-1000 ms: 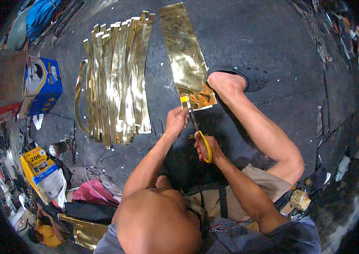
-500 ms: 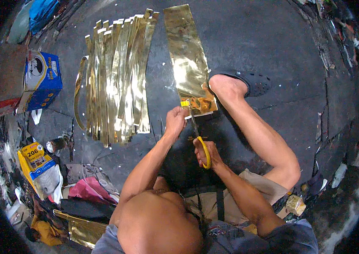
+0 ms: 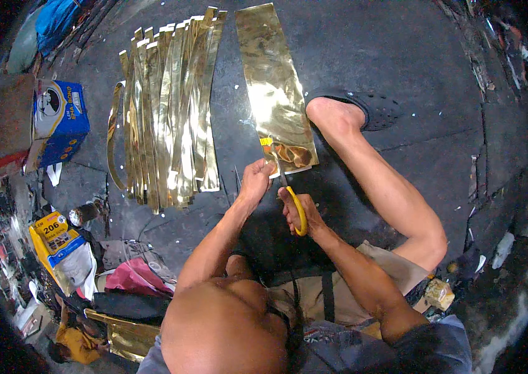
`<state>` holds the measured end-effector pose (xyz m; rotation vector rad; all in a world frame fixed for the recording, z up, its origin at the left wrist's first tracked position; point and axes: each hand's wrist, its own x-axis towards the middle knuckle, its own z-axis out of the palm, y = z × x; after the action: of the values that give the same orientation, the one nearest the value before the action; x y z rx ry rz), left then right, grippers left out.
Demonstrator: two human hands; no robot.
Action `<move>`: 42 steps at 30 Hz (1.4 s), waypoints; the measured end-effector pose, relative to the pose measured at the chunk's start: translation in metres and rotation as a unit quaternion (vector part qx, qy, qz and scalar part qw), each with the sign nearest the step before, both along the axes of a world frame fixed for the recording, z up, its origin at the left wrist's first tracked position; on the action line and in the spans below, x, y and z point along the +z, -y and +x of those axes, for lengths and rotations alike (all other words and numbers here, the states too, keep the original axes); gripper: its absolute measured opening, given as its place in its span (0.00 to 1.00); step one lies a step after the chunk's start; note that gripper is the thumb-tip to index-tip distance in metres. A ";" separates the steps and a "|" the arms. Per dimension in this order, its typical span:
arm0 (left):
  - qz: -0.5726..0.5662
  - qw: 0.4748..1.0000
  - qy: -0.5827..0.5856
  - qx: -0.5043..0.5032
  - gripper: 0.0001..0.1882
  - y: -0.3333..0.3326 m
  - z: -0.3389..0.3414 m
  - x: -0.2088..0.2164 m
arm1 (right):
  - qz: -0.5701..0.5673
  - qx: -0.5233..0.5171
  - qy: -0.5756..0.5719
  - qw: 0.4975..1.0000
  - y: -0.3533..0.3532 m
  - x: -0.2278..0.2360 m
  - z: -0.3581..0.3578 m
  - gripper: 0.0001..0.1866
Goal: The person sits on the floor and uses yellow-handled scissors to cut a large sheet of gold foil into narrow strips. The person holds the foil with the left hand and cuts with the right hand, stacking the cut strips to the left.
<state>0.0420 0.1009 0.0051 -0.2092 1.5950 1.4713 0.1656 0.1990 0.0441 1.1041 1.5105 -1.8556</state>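
Note:
A long gold, mirror-like sheet (image 3: 270,68) lies on the dark floor, its near end towards me. My left hand (image 3: 256,182) is closed on the near left corner of this sheet, fingers pinching its edge. In my right hand (image 3: 309,219) is a pair of scissors with yellow handles (image 3: 302,215), fingers wrapped round them. The blades point away from me and reach into the near edge, just right of my left fingers. Reflections partly mask the cut line. Left of the sheet, several narrow gold strips (image 3: 167,112) with white ends lie side by side.
My bare leg (image 3: 382,187) and a dark clog (image 3: 379,113) are right of the sheet. At the left stand a blue and brown carton (image 3: 58,115) and a yellow-blue packet (image 3: 58,243). More gold sheet (image 3: 130,336) lies lower left, near a person in yellow (image 3: 77,343).
My right hand and the scissors have moved slightly forward, and the blades reach further into the sheet. My left hand keeps its pinch on the corner. The whole view has shifted a little.

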 end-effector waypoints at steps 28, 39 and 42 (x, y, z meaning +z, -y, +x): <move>-0.051 0.991 -0.116 -0.031 0.13 0.002 -0.028 -0.016 | 0.053 -0.008 0.004 0.999 0.011 -0.004 -0.024 0.38; -0.022 0.993 -0.119 -0.009 0.11 0.005 -0.021 -0.015 | 0.024 -0.034 -0.039 0.998 0.005 -0.023 -0.034 0.32; -0.019 0.995 -0.092 -0.041 0.12 0.001 -0.024 -0.004 | 0.034 -0.030 -0.017 0.999 0.001 -0.021 -0.036 0.32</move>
<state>0.0183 0.1003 0.0006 -0.0291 1.7586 1.4316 0.1297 0.1977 0.0227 1.1657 1.5860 -1.8843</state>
